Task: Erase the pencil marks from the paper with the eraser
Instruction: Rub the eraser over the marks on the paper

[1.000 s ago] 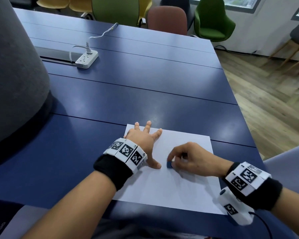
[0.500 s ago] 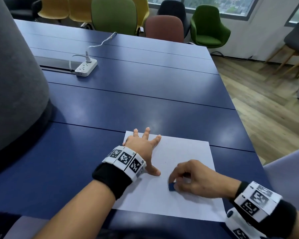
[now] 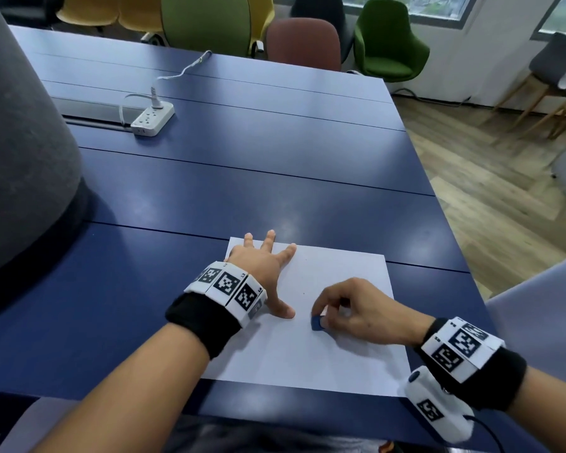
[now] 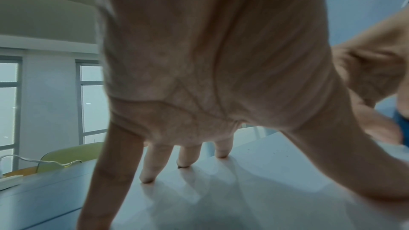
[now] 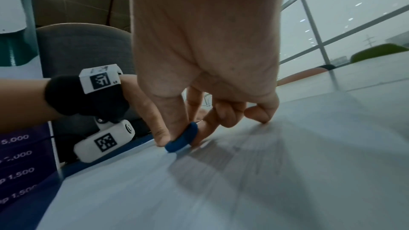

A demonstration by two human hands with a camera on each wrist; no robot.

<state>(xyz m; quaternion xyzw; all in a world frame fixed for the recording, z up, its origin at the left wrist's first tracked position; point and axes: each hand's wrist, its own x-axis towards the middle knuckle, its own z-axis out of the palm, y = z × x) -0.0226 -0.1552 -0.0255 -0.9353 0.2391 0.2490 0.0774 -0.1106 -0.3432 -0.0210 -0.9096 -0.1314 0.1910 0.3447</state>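
Erasing under way: right hand (image 3: 356,308) pinches the blue eraser (image 3: 316,323) mid-sheet, left hand (image 3: 258,266) splayed flat at the paper's (image 3: 307,354) far-left corner; few faint specks remain.

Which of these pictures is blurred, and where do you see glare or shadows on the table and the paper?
Head view: sharp; soft pale glare on the blue table; straight edges bow slightly. Right wrist view: the paper is streaked by motion blur, while the eraser and right hand stay fairly sharp. Left wrist view: the left hand is close and soft, with faint finger shadows on the paper.
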